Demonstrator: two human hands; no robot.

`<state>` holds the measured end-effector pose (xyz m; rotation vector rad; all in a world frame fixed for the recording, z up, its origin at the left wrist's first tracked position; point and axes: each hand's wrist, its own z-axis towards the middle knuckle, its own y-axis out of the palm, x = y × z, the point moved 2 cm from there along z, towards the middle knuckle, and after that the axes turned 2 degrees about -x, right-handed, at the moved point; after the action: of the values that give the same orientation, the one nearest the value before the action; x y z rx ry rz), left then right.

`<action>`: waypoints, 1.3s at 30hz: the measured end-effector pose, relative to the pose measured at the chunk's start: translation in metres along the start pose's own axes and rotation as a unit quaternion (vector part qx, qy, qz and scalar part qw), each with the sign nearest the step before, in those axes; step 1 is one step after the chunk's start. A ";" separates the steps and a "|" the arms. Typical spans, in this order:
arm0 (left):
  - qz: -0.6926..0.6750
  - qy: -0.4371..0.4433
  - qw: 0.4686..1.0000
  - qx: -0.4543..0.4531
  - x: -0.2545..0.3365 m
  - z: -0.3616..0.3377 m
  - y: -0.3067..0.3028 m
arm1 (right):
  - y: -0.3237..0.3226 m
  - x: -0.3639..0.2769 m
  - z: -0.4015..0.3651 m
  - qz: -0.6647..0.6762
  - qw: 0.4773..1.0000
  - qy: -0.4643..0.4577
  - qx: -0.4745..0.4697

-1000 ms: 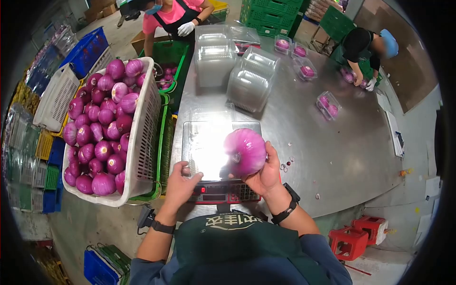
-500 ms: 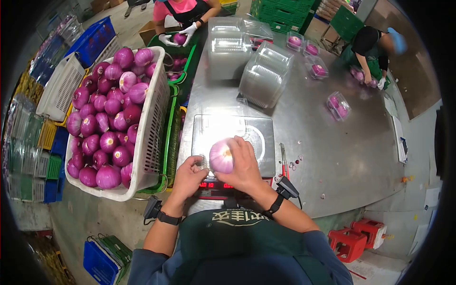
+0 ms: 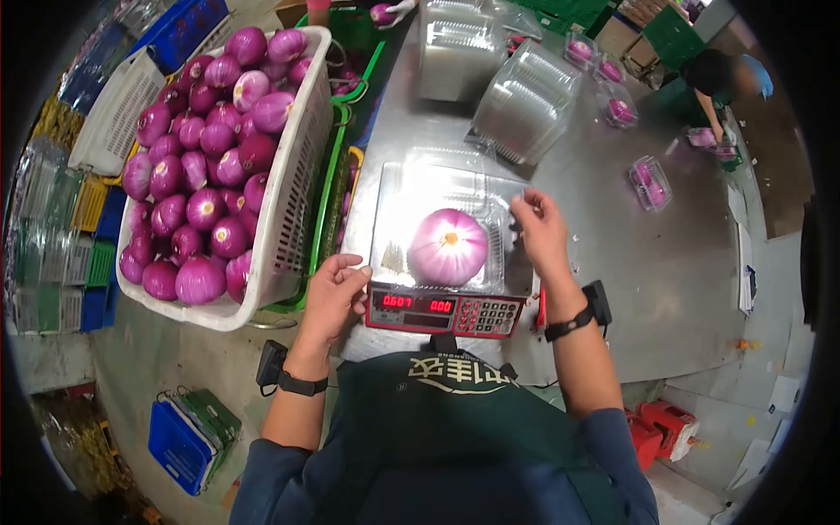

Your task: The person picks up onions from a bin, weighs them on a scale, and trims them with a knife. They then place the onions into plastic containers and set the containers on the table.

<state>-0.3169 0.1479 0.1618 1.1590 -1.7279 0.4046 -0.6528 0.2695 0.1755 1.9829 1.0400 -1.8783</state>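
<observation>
A peeled purple onion (image 3: 449, 252) rests in a clear plastic clamshell box (image 3: 495, 254), root end facing up. The box lies with its lid spread on the metal plate of a digital scale (image 3: 446, 313), whose red display reads 0.607 and 0.00. At the scale's left front corner is my left hand (image 3: 332, 297), fingers loosely bent and apart, nothing in it. My right hand (image 3: 542, 234) hovers by the scale's right edge, also without a hold, its fingers loosely curled.
A white crate (image 3: 289, 175) heaped with purple onions stands left. Stacked clear boxes (image 3: 529, 101) are on the steel table (image 3: 604, 289) beyond the scale. A filled box (image 3: 650, 184) lies to the right. A co-worker (image 3: 713, 83) handles boxes at far right; another's gloved hand (image 3: 398, 12) holds an onion.
The onion has left my right hand and sits in the box on the scale. Both hands have drawn apart to the sides. The view has shifted, so the scale's display shows fully.
</observation>
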 end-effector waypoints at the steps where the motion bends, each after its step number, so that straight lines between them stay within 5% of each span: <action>1: -0.015 -0.001 1.000 0.008 0.000 -0.004 0.002 | 0.007 0.000 0.010 -0.001 1.000 0.005 -0.006; 6: -0.047 -0.041 0.998 -0.025 -0.010 -0.009 0.004 | 0.032 -0.019 0.045 0.075 0.984 0.152 -0.061; 8: -0.053 -0.054 0.996 -0.037 -0.012 -0.007 0.007 | 0.029 -0.015 0.059 0.091 0.982 0.142 -0.081; 12: -0.049 -0.055 0.995 -0.066 -0.012 -0.009 0.005 | 0.011 -0.011 0.046 0.080 0.990 0.019 -0.116; 13: -0.048 -0.050 0.995 -0.070 -0.005 -0.010 0.005 | 0.000 -0.023 0.025 -0.051 0.986 -0.090 -0.131; 16: -0.069 -0.056 0.988 -0.128 -0.007 -0.014 0.005 | -0.032 -0.045 -0.051 -0.316 0.854 -0.359 -0.206; 19: -0.112 -0.081 0.972 -0.190 -0.009 -0.011 0.018 | -0.032 -0.019 -0.101 -0.151 0.919 -0.072 -0.356; 21: -0.117 -0.079 0.973 -0.182 -0.010 -0.003 0.031 | -0.020 0.003 -0.109 -0.022 0.955 0.006 -0.295; 23: -0.116 -0.048 0.990 -0.065 -0.021 0.010 0.030 | -0.007 0.020 -0.111 0.142 0.964 0.109 -0.199; 30: -0.030 -0.056 0.994 -0.085 -0.006 0.014 0.030 | 0.000 0.038 -0.110 0.206 0.956 0.136 -0.158; 36: -0.034 0.064 0.993 0.093 0.022 0.018 -0.001 | -0.039 0.053 -0.115 0.106 0.985 0.094 -0.095; 39: -0.007 0.091 0.991 0.100 0.034 0.021 0.005 | -0.063 0.059 -0.116 0.093 0.986 0.136 -0.033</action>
<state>-0.3348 0.1181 0.1823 1.2345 -1.5469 0.6670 -0.6047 0.4045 0.1581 2.2552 0.9280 -1.4908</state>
